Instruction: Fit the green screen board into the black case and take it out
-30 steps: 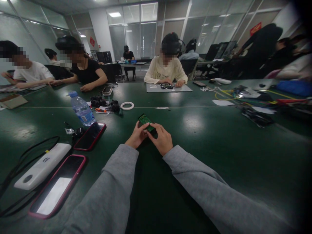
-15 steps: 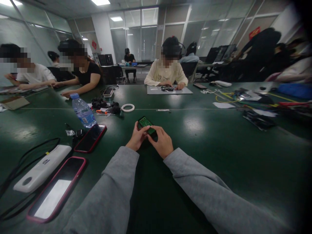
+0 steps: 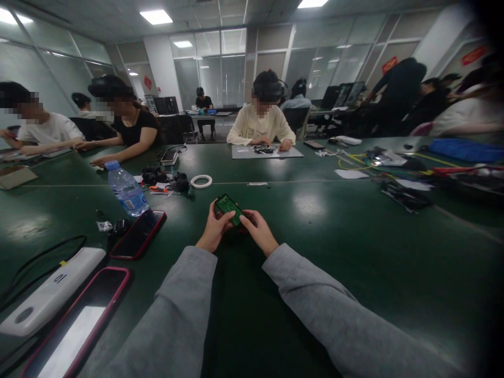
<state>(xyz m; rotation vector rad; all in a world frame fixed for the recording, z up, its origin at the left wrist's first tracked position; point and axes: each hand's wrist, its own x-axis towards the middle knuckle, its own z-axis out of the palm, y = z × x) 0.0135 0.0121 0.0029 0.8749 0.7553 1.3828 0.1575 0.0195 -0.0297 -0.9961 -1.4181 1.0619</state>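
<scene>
Between my two hands is a green circuit board set in a small black case, tilted with its face up toward me. My left hand is closed around the left side of the case, its thumb lying on the board's lower part. From the right, my right hand grips the lower right edge, with the thumb on the rim and the fingers curled behind. The underside of the case and most of my fingertips are hidden.
To my left are a water bottle, a red-edged phone, a pink-cased phone and a white device with black cable. A white ring lies ahead. Cables and papers lie to the right. Co-workers sit around the green table.
More of the board's face shows now, as my right hand has shifted from over its lower end to the right edge. The view has tilted up slightly and turned right.
</scene>
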